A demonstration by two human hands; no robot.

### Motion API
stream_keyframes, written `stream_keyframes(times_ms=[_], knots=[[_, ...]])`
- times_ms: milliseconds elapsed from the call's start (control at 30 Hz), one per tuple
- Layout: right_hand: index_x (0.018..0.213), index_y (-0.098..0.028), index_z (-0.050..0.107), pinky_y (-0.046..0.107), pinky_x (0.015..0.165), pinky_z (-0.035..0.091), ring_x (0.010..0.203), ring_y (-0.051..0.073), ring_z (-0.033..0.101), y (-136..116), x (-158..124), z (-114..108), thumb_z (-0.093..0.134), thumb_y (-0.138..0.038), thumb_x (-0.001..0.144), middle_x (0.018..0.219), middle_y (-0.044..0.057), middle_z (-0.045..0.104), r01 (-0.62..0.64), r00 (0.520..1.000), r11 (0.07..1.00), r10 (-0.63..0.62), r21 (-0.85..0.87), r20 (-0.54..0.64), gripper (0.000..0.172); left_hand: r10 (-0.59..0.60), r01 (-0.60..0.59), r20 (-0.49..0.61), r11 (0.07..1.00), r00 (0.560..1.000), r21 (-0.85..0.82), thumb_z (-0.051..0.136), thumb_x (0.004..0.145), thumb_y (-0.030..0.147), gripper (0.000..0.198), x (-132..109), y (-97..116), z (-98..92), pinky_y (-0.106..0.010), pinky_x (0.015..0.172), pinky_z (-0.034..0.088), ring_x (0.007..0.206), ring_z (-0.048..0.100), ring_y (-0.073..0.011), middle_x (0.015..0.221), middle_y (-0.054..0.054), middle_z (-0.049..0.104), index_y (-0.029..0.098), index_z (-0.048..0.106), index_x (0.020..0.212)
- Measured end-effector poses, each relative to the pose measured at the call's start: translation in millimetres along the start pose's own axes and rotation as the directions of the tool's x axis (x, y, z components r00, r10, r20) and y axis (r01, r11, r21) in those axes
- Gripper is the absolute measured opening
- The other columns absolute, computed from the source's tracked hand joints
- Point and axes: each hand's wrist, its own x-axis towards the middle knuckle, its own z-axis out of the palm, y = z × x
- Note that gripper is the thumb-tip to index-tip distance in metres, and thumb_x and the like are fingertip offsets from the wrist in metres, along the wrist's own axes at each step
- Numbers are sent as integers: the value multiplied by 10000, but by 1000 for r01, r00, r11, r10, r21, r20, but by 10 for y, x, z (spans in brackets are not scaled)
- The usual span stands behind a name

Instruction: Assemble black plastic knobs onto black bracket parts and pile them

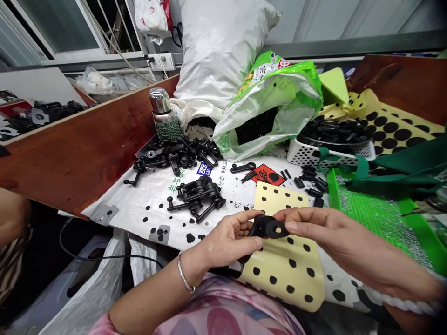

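A: What are the two hands doing?

B: The left hand (233,237) and the right hand (316,228) are close together, low in the middle. Both pinch one black plastic part (260,228). The left hand's fingers are closed on its body. The right hand's fingertips are closed on a flat black ring (278,229) at its end.

A: Where is that part?

B: It is up in the air, just above a yellow sheet (286,270) with black dots. The sheet lies on the counter (153,204), which has a white printed cover.

A: What else is on the counter?

B: A small pile of black parts (197,195) sits just past the left hand. A bigger pile (174,156) lies farther back, by a shiny metal bottle (162,111) in a green net sleeve. Behind that is a big white sack (220,51). A green and white bag (272,102) lies open on its side next to it.

A: And on the right?

B: A white basket (303,156) holds black round pieces. More yellow sheets with holes (391,123) lie behind it. A green mesh tray (377,216) is near the right arm. A brown wooden board (80,149) stands along the left side.
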Motion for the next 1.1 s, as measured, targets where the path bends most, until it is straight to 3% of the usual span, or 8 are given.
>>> stream_keyframes(times_ms=[367,1100], knots=[[773,-198,689,349,863,432,977,285,576,-2,28,-12,739,-533,621,886,70,677,21,1000,993,-18,-113,22,371,-8,7,29,999,1000,45,690,692,265,725,-6,-6,26,-293,867,399,982,539,-195,1143,-158,568,39,404,1318],[680,-203,656,325,746,456,828,244,590,38,61,-3,704,-560,636,787,48,665,53,998,978,-48,-200,34,363,-21,18,44,998,999,67,657,726,205,594,-16,32,86,-238,770,399,859,522,-143,997,-87,592,82,480,1279]])
